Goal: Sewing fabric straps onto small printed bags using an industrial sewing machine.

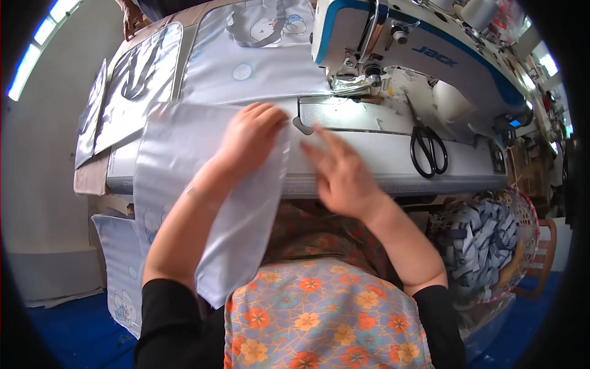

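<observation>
A pale, silky white fabric panel (178, 135) lies over the front left of the sewing machine bed and hangs down past its edge to my lap. My left hand (255, 132) is closed at the panel's right edge, its fingertips turned down and partly hidden. Just to the right, my right hand (341, 172) is held over the bed with fingers apart and nothing in it; the fingers are smeared a little by motion. Beyond my hands stands the white and blue sewing machine (362, 37), its needle area (372, 77) above the metal plate.
Black-handled scissors (428, 150) lie on the bed at the right. Printed white bags with grey straps (246, 67) are spread behind and to the left. A basket (528, 227) of grey fabric strips (482, 243) stands at the lower right. A printed panel (120, 270) hangs at the left.
</observation>
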The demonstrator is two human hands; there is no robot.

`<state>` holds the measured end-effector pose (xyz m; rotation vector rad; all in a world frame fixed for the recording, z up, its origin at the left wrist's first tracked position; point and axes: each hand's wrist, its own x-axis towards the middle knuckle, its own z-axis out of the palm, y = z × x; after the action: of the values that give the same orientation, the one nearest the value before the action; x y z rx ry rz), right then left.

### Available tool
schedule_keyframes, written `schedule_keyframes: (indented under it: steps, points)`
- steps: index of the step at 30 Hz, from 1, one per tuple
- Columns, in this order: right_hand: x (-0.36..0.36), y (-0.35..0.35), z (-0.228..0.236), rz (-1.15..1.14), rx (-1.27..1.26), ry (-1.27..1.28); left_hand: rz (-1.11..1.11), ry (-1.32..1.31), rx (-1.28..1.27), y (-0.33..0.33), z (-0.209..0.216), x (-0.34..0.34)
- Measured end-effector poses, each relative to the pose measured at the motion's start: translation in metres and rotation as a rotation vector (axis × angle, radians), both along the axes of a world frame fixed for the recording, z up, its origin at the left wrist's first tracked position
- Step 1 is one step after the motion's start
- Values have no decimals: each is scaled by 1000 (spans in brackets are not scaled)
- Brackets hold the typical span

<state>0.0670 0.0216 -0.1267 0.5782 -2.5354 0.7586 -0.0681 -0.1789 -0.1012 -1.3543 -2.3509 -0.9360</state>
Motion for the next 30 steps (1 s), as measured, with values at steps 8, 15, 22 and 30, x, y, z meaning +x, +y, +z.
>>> schedule_keyframes:
  steps: [8,15,22,30]
  points:
    - [34,-18,-15,-121,77,93,91,278,102,98,-26,-23]
    - [38,-7,-11,-142,-15,80,10,169,-86,92,-28,-4]
    - [38,-4,-8,-169,-9,76,28,177,-70,96,-30,-4]
    - [37,-4,-10,-175,-17,84,77,125,-120,94,-26,0]
